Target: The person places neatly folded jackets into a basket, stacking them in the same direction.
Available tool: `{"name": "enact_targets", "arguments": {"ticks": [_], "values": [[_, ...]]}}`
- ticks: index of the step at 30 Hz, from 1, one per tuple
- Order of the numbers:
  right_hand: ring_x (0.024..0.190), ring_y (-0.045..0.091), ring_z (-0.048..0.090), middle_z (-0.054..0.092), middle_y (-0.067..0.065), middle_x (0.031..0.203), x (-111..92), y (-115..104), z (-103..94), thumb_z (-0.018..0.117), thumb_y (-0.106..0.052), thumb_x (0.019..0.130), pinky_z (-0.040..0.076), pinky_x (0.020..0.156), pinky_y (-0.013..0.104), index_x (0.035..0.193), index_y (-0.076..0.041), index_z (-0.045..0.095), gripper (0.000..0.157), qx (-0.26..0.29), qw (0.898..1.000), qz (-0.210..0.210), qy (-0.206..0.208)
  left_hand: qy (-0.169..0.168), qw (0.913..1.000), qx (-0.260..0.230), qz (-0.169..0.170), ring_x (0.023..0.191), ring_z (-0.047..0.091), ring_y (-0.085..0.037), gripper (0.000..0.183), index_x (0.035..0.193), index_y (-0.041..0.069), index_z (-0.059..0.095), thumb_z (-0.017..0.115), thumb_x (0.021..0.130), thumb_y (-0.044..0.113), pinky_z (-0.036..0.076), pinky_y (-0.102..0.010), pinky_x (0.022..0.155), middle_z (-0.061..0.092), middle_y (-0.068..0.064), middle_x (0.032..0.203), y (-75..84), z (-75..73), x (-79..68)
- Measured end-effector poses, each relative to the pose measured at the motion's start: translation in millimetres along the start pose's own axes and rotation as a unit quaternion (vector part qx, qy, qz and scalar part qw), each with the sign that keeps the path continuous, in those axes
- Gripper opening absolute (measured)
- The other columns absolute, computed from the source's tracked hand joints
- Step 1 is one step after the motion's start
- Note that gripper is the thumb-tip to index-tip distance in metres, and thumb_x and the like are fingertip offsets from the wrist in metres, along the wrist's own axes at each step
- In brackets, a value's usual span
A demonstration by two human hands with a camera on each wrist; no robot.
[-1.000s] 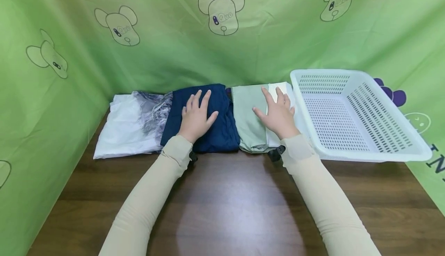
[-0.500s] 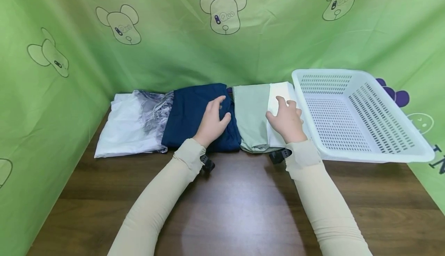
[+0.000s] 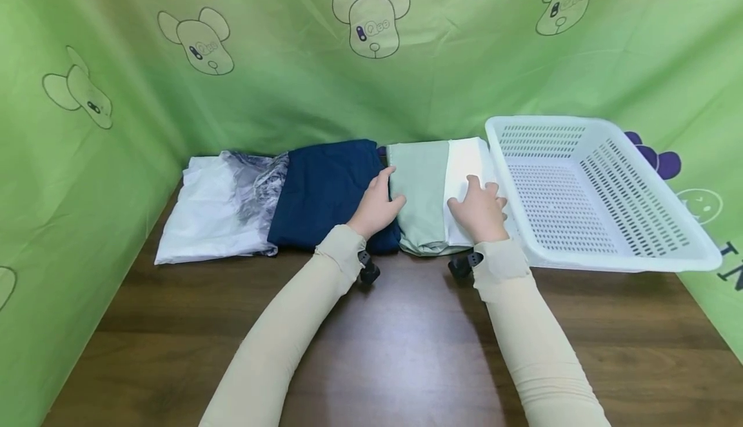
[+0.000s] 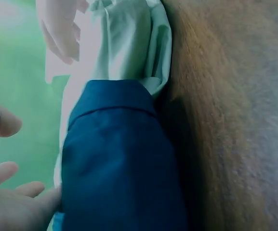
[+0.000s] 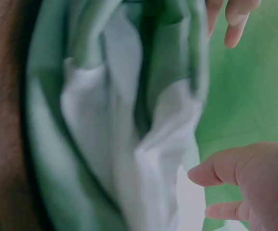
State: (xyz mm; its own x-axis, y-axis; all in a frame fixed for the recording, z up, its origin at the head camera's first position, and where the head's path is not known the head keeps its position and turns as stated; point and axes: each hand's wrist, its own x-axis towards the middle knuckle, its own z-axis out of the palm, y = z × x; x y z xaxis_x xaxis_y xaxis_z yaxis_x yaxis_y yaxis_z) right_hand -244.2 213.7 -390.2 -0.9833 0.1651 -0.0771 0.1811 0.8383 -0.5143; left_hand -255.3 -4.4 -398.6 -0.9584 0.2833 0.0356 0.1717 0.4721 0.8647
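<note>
Cloth, pale green with a white band on its right side, lies folded on a dark wooden table, well ahead of the person and between their two hands. The seam dividing green from white runs front to back; neither side of the bundle is plainly longer. The right hand is the nearer, directly over the white band. The left hand sits over the boundary with a folded navy garment, only its fingertips and thumb reaching toward the green edge. Both hands have parted, softly bent fingers and grip nothing; whether any fingertip touches fabric cannot be told. The thumbs point at each other across the green panel, so the bundle's width seems the measure that matters, with the left hand having more ground to cover. A white plastic basket stands just beside the bundle on the right, leaving that hand little room outward. Farther left, beyond the navy garment, lies a white-and-gray folded garment.
</note>
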Motion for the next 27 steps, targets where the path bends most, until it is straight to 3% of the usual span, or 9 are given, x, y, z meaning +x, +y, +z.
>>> {"name": "enact_targets", "arguments": {"ticks": [6, 11, 15, 18, 20, 22, 25, 27], "values": [[0.123, 0.067, 0.031, 0.021, 0.044, 0.146, 4, 5, 6.4, 0.052, -0.031, 0.096, 0.030, 0.096, 0.076, 0.157, -0.001, 0.021, 0.075, 0.006, 1.000, 0.014, 0.005, -0.009, 0.9995, 0.011, -0.028, 0.144, 0.037, -0.032, 0.067, 0.161, 0.010, 0.020, 0.052, 0.103, 0.018, 0.038, -0.045, 0.112, 0.027, -0.018, 0.163, -1.5, 6.6, 9.0], [0.126, 0.065, 0.032, 0.025, 0.046, 0.144, 7, 8, 8.3, 0.053, -0.032, 0.096, 0.028, 0.100, 0.073, 0.159, -0.001, 0.013, 0.080, 0.015, 0.999, 0.035, 0.002, -0.022, 0.9985, 0.023, -0.044, 0.137, 0.044, -0.032, 0.067, 0.162, 0.008, 0.019, 0.051, 0.104, 0.019, 0.043, -0.041, 0.094, 0.031, -0.019, 0.161, -3.7, 8.8, 10.0], [0.128, 0.066, 0.030, 0.026, 0.049, 0.143, 8, 9, 9.2, 0.054, -0.033, 0.096, 0.026, 0.102, 0.073, 0.161, -0.003, 0.005, 0.087, 0.022, 0.999, 0.042, -0.002, -0.029, 0.9971, 0.029, -0.065, 0.114, 0.056, -0.031, 0.068, 0.162, 0.007, 0.017, 0.051, 0.104, 0.020, 0.041, -0.038, 0.079, 0.038, -0.020, 0.157, -5.7, 9.6, 10.7], [0.129, 0.066, 0.029, 0.027, 0.051, 0.142, 8, 9, 9.2, 0.053, -0.035, 0.097, 0.025, 0.103, 0.073, 0.161, -0.004, -0.001, 0.090, 0.023, 0.999, 0.049, -0.004, -0.043, 0.9942, 0.050, -0.085, 0.072, 0.055, -0.023, 0.070, 0.162, 0.006, 0.015, 0.051, 0.104, 0.021, 0.040, -0.033, 0.065, 0.066, -0.015, 0.111, -5.4, 9.0, 12.3], [0.130, 0.066, 0.026, 0.026, 0.052, 0.142, 8, 9, 8.8, 0.051, -0.037, 0.098, 0.023, 0.104, 0.073, 0.161, -0.003, -0.004, 0.090, 0.019, 0.998, 0.052, -0.012, -0.055, 0.9919, 0.067, -0.093, 0.056, 0.045, -0.017, 0.070, 0.162, 0.006, 0.015, 0.051, 0.104, 0.021, 0.038, -0.030, 0.059, 0.057, -0.005, 0.077, -4.9, 8.0, 13.2], [0.132, 0.068, 0.022, 0.025, 0.052, 0.143, 9, 9, 8.5, 0.049, -0.039, 0.099, 0.021, 0.106, 0.074, 0.161, -0.002, -0.005, 0.090, 0.014, 0.998, 0.053, -0.022, -0.068, 0.9903, 0.079, -0.092, 0.049, 0.033, -0.015, 0.068, 0.162, 0.008, 0.017, 0.050, 0.104, 0.021, 0.034, -0.030, 0.055, 0.040, 0.000, 0.063, -4.5, 6.8, 13.1], [0.134, 0.069, 0.018, 0.024, 0.052, 0.144, 9, 8, 7.8, 0.047, -0.040, 0.100, 0.019, 0.107, 0.075, 0.160, 0.000, -0.005, 0.089, 0.010, 0.998, 0.053, -0.033, -0.078, 0.9901, 0.081, -0.084, 0.057, 0.036, -0.018, 0.064, 0.161, 0.010, 0.022, 0.050, 0.104, 0.021, 0.035, -0.030, 0.060, 0.048, -0.006, 0.071, -4.0, 6.7, 11.7], [0.133, 0.069, 0.019, 0.024, 0.052, 0.143, 8, 7, 7.7, 0.047, -0.041, 0.100, 0.021, 0.106, 0.076, 0.160, 0.000, -0.002, 0.088, 0.010, 0.998, 0.054, -0.035, -0.077, 0.9911, 0.077, -0.078, 0.066, 0.042, -0.020, 0.063, 0.160, 0.010, 0.025, 0.051, 0.103, 0.020, 0.037, -0.030, 0.066, 0.060, -0.013, 0.091, -2.6, 7.6, 10.1]]}}
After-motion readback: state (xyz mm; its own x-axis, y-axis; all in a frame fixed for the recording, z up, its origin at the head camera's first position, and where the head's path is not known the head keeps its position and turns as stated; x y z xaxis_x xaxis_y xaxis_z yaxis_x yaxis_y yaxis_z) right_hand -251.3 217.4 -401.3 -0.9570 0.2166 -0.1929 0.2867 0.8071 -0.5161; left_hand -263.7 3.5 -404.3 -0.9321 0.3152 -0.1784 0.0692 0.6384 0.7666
